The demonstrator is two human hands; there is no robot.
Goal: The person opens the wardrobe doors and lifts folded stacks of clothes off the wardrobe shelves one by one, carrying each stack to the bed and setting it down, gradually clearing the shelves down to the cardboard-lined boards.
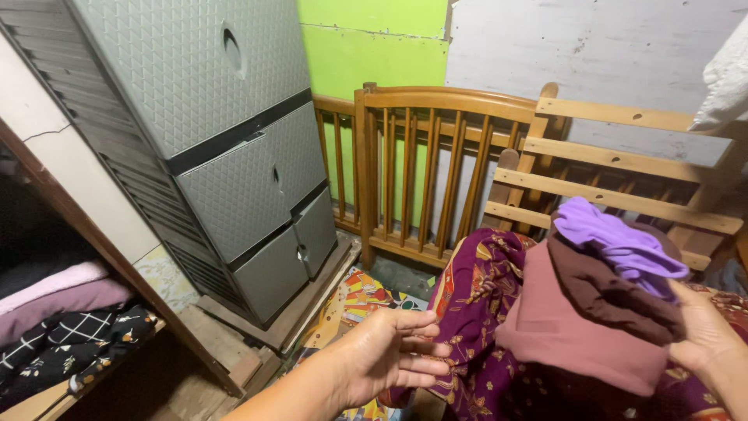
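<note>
Fingers of your left hand (389, 351) spread loosely, holding nothing, beside the patterned purple cloth (475, 312). Your right hand (705, 331) props 3 stacked folded cloths (604, 304), pink, brown, lilac, long axis slanting down toward the right.

Open room is left above the patterned mat (354, 300); passage is blocked left by the grey drawer cabinet (234, 156), behind by the wooden crib rail (425, 168), right by stacked folded clothes (600, 304)

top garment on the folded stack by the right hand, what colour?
Light purple garment, on a dark brown one, seen in the head view.
</note>
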